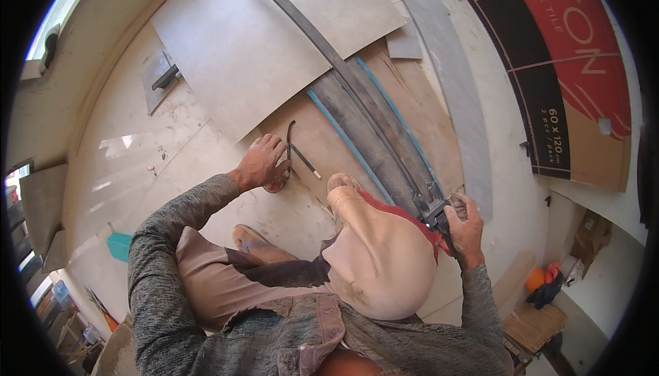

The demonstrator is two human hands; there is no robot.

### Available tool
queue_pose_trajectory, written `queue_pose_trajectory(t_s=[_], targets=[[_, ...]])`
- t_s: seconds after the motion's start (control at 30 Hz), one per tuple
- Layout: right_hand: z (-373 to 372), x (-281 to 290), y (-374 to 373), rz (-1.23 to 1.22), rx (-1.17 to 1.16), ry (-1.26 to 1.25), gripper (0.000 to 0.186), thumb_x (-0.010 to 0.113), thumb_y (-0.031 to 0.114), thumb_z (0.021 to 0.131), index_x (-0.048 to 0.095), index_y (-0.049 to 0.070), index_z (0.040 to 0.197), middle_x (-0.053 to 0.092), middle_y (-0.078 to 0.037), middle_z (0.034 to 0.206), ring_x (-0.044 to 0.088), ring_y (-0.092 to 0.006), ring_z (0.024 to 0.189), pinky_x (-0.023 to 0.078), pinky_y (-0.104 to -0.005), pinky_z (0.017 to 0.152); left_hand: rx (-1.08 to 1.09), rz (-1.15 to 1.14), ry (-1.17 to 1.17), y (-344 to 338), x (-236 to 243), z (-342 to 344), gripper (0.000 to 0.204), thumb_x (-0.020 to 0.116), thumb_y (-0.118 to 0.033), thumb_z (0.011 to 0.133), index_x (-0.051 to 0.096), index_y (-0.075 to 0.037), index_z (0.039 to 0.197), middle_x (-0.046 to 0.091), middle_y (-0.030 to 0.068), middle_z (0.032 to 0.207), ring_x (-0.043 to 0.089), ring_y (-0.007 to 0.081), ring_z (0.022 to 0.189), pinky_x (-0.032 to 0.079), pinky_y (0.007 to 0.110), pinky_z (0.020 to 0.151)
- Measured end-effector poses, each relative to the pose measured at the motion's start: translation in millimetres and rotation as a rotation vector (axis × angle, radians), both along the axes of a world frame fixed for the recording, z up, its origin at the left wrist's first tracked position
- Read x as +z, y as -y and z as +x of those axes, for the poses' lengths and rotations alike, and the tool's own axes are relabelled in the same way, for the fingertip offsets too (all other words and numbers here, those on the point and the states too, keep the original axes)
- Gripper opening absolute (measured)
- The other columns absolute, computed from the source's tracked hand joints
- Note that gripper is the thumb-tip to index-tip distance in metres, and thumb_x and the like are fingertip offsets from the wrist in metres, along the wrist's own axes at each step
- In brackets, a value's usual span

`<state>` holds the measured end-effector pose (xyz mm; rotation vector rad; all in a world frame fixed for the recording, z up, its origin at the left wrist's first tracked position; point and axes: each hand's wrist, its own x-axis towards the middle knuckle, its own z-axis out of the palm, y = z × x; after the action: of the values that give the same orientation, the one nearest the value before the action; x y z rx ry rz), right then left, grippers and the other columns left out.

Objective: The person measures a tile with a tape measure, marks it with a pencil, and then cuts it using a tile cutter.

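Note:
A tile cutter (350, 129) with a long dark rail and blue-edged base runs away from me on the floor. My right hand (465, 225) is closed around the black handle block (436, 215) at its near end. A large pale grey tile (240, 53) lies across the cutter under the rail. Left of the cutter, the bent fingers of my left hand (262, 163) close on a thin dark-framed item, apparently a pair of glasses (289, 144). Beside it lies a dark pencil (305, 161) with a pale tip. My knee hides part of the cutter's near end.
A large black, red and brown carton (549, 67) stands at the right. Grey tile strips (446, 67) and a small offcut (405, 41) lie right of the cutter. A tile piece with a black-handled tool (165, 77) lies at left; a green box (119, 246) sits nearer.

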<state>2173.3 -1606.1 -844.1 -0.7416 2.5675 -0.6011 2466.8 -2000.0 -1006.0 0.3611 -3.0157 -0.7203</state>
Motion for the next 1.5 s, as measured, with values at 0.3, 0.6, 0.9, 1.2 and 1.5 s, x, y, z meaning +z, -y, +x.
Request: queue_pose_trajectory(t_s=[0.3, 0.6, 0.9, 1.2, 1.5], targets=[[22, -43, -241, 0.696, -0.019, -0.005, 0.058, 0.079, 0.032, 0.078, 0.057, 0.003, 0.124, 0.060, -0.022, 0.118, 0.056, -0.0405, 0.111, 0.043, -0.0511, 0.098, -0.094, 0.130, -0.105, -3, -4, -32, 0.032, 0.070, -0.024, 0.086, 0.058, -0.003, 0.106, 0.057, 0.0135, 0.101, 0.055, 0.0318, 0.098, 0.047, 0.043, 0.085], [20, -23, -191, 0.406, -0.014, -0.035, 0.027, 0.067, 0.023, 0.087, 0.062, 0.002, 0.104, 0.064, -0.020, 0.095, 0.064, -0.0372, 0.086, 0.049, -0.0460, 0.076, -0.072, 0.330, -0.083, -25, 21, -52, 0.030, 0.069, -0.024, 0.088, 0.058, -0.002, 0.104, 0.060, 0.0148, 0.098, 0.060, 0.0346, 0.094, 0.049, 0.045, 0.082], [4, 61, 41, 0.200, 0.198, 0.318, 0.047, 0.074, 0.019, 0.080, 0.061, 0.001, 0.121, 0.068, -0.014, 0.085, 0.068, -0.0195, 0.085, 0.053, -0.0346, 0.079, 0.081, 0.412, -0.104, -37, 20, -116, 0.060, 0.071, -0.038, 0.084, 0.053, 0.005, 0.123, 0.055, 0.0241, 0.119, 0.056, 0.0402, 0.110, 0.048, 0.046, 0.092], [-42, 83, 49, 0.344, 0.332, 0.666, 0.067, 0.085, 0.036, 0.072, 0.060, -0.001, 0.122, 0.065, -0.004, 0.095, 0.062, -0.0141, 0.088, 0.051, -0.0303, 0.085, 0.527, 0.522, -0.040, -49, -3, -161, 0.071, 0.074, -0.036, 0.080, 0.047, 0.010, 0.128, 0.050, 0.0293, 0.128, 0.052, 0.0452, 0.121, 0.046, 0.048, 0.101], [-7, 65, 63, 0.060, 0.023, 0.686, 0.044, 0.060, 0.032, 0.098, 0.056, 0.005, 0.132, 0.059, -0.001, 0.080, 0.057, -0.0098, 0.063, 0.049, -0.0261, 0.057, 0.616, 0.412, -0.320, -45, -28, -170, 0.038, 0.064, -0.019, 0.088, 0.056, 0.005, 0.116, 0.059, 0.0269, 0.111, 0.062, 0.0441, 0.100, 0.052, 0.049, 0.087]])
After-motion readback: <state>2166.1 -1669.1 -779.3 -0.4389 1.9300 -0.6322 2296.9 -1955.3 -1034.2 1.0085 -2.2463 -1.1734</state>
